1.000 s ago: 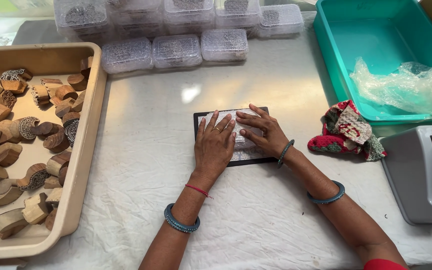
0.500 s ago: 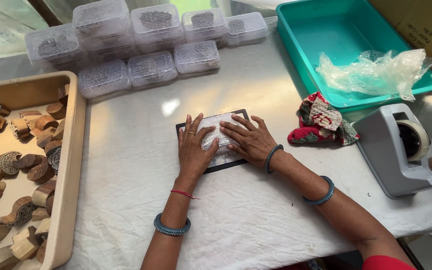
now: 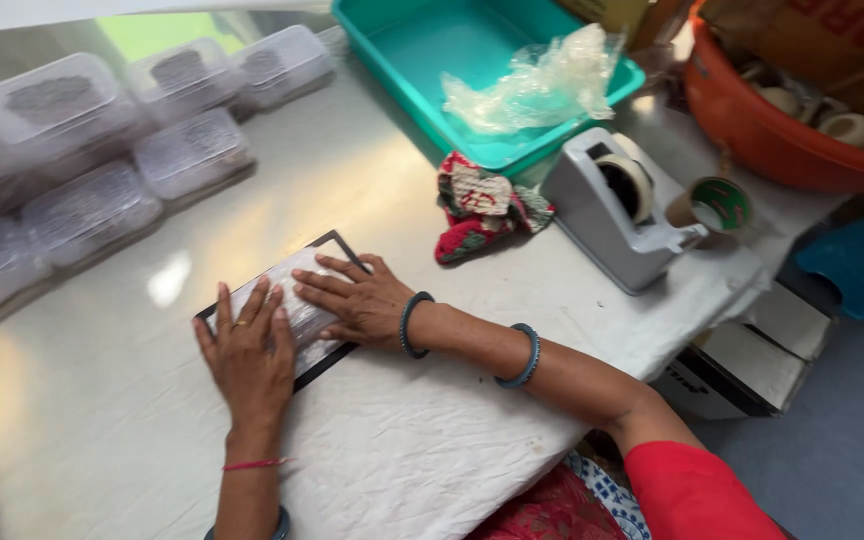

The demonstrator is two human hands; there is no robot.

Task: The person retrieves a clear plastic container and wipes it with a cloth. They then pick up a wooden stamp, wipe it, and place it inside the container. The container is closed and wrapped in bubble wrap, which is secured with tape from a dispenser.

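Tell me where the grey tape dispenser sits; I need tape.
In the head view the grey tape dispenser stands right of centre on the white-covered table, between the red patterned cloth and the teal plastic tray.

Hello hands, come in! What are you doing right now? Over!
Left hand and right hand flat on clear packet on black tray. Red cloth and tape dispenser beside, apart. Nothing blocking.

We wear a thin ring on our left hand [image 3: 250, 360] and a red thread at that wrist. Beyond our right hand [image 3: 362, 300] sit 2 dark teal bangles, then a red sleeve.
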